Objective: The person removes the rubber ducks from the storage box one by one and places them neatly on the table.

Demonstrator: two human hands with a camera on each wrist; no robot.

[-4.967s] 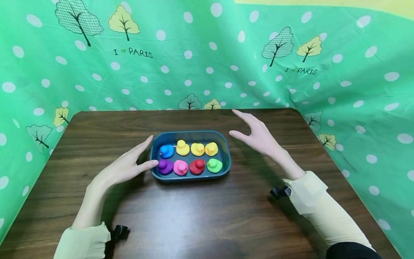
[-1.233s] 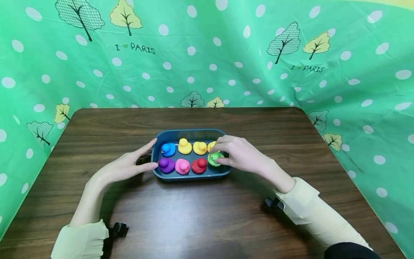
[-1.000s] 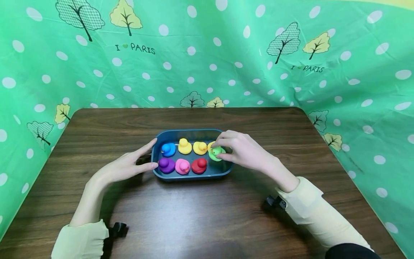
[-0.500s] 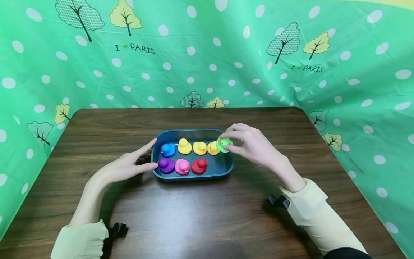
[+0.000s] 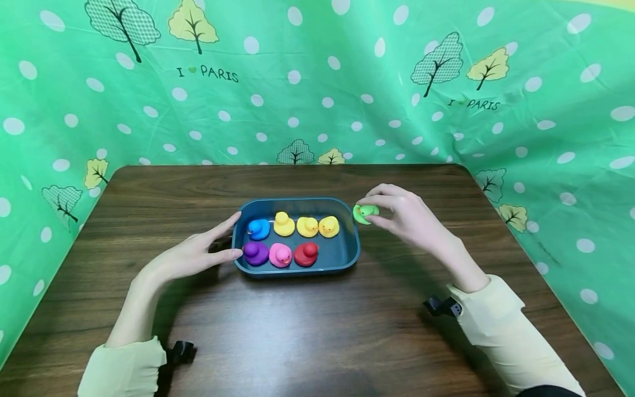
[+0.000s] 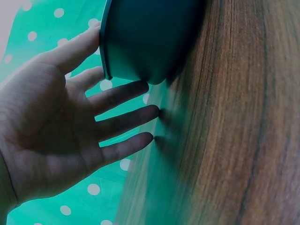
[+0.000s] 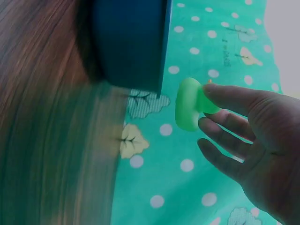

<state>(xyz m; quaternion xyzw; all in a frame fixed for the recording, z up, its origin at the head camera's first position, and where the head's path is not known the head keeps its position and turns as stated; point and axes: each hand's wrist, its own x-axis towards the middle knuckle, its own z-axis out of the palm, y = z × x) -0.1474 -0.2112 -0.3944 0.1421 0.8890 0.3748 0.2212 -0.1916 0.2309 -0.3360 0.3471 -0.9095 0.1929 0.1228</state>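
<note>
- Nearest, in the head view: pale sleeves point(image 5: 124, 366) with small black devices point(image 5: 183, 352) at the cuffs. Could scrape the dark wooden table point(image 5: 307, 325) from carrying the wrists too low.
- Next, the front row in the blue tray point(image 5: 340, 255): purple duck point(image 5: 255, 253), pink duck point(image 5: 280, 256), red duck point(image 5: 306, 254), then bare tray floor at the right end. No dividers visible, so likely to slide and collide from any jolt.
- At the tray's left end: left hand point(image 5: 198, 251), relaxed, with fingers spread and nearly straight, touching the tray without grasping it. Probably light steadying only; could let the tray skid or turn after a knock from the other side. Could also nudge the purple duck with a thumb so near.
- Behind, the back row: blue duck point(image 5: 258, 229), then three yellow ducks point(image 5: 307, 226), all upright.
- Just beside the tray's far right corner: green duck point(image 5: 366, 213), off the tray, pinched between thumb and fingertips of the right hand point(image 5: 407, 214). Exact height above the table hard to tell. Could pop loose from squeezing too hard on a rounded body, topple from early release, or clip the rim from swinging back low.
- Farthest: green dotted cloth point(image 5: 297, 99), well apart from the hands.
</note>
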